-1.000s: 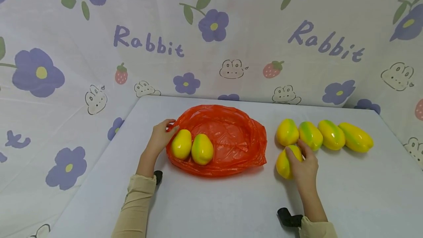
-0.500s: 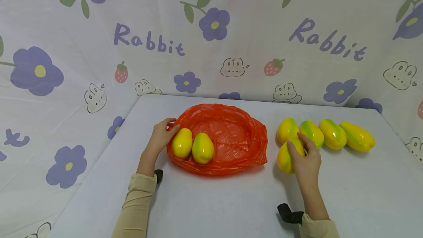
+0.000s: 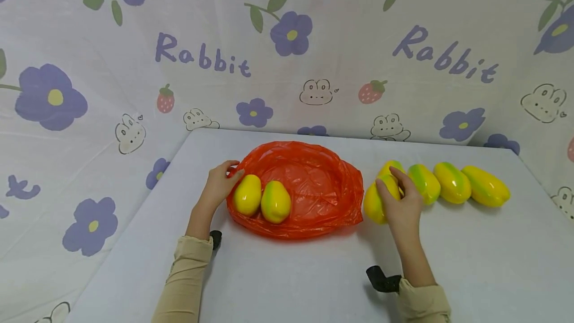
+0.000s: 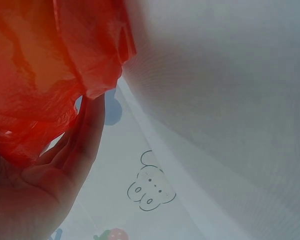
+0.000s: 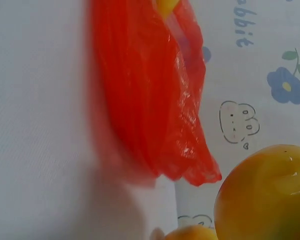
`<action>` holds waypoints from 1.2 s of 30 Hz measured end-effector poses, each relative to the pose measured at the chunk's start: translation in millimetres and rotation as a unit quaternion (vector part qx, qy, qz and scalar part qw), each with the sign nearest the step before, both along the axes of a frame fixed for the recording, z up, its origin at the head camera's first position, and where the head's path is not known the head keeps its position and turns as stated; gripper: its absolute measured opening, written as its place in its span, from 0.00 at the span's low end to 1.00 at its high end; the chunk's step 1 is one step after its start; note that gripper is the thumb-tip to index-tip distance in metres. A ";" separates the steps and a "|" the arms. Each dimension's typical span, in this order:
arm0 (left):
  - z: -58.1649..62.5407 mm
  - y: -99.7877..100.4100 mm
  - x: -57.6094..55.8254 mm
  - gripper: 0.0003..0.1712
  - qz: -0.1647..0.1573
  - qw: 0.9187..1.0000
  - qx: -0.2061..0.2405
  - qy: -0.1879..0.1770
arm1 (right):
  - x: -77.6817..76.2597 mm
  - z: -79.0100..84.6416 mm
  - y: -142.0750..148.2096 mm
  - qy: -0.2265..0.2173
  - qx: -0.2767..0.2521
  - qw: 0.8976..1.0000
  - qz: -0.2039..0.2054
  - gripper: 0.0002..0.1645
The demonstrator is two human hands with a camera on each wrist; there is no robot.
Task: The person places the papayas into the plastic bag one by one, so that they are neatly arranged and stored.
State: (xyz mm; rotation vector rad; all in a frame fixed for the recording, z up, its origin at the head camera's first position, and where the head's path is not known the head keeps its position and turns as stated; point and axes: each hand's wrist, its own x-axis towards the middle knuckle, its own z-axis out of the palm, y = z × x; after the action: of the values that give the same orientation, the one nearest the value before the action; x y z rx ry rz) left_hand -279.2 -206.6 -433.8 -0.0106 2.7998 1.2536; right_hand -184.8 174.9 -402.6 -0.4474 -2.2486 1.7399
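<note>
A red plastic bag (image 3: 316, 188) lies spread open on the table, with two glossy yellow fruits, the left one (image 3: 247, 195) and the green-striped right one (image 3: 275, 202), inside its left part. My left hand (image 3: 218, 182) holds the bag's left rim between thumb and fingers; in the left wrist view the fingers (image 4: 92, 132) run up behind the red plastic. My right hand (image 3: 405, 210) grips another yellow-and-green fruit (image 3: 374, 204), shaped like a mango or papaya, just right of the bag. This fruit (image 5: 265, 195) looms large at the lower right of the right wrist view.
Several more such fruits stand in a row at the back right, from one partly hidden fruit (image 3: 392, 165) to a longer one (image 3: 486, 186). A patterned cloth (image 3: 278, 79) hangs behind the white table (image 3: 291, 278). Black wrist mounts (image 3: 383, 279) stick out below the hands.
My right hand has raised its fruit and carried it left toward the bag, where it now covers part of the row's leftmost fruit. The left hand has stayed at the rim.
</note>
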 end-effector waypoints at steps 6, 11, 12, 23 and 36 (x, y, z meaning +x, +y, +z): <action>1.1 -0.9 0.0 0.27 -0.002 1.000 0.001 0.000 | -6.0 3.3 -12.2 0.011 0.006 1.000 0.014 0.31; 0.2 -0.9 0.4 0.27 0.002 1.000 0.001 -0.002 | -10.8 4.5 -23.8 0.009 0.006 0.999 0.030 0.31; 0.0 -1.0 0.4 0.27 0.003 1.000 0.000 -0.002 | -11.8 4.6 -26.1 0.009 0.005 0.999 0.033 0.31; 0.2 -0.8 -1.1 0.28 0.002 1.000 -0.001 0.007 | -24.0 0.9 -48.6 0.013 0.011 0.998 0.063 0.31; 0.0 0.5 -1.2 0.27 0.003 1.000 -0.005 0.013 | -34.7 -4.0 -73.2 0.013 0.002 0.994 0.109 0.31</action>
State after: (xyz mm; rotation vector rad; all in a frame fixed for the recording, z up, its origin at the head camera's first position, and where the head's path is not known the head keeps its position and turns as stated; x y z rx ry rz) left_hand -280.4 -206.1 -433.7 -0.0025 2.8298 1.2490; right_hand -219.5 101.7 -406.6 -0.1820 -2.3581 1.8312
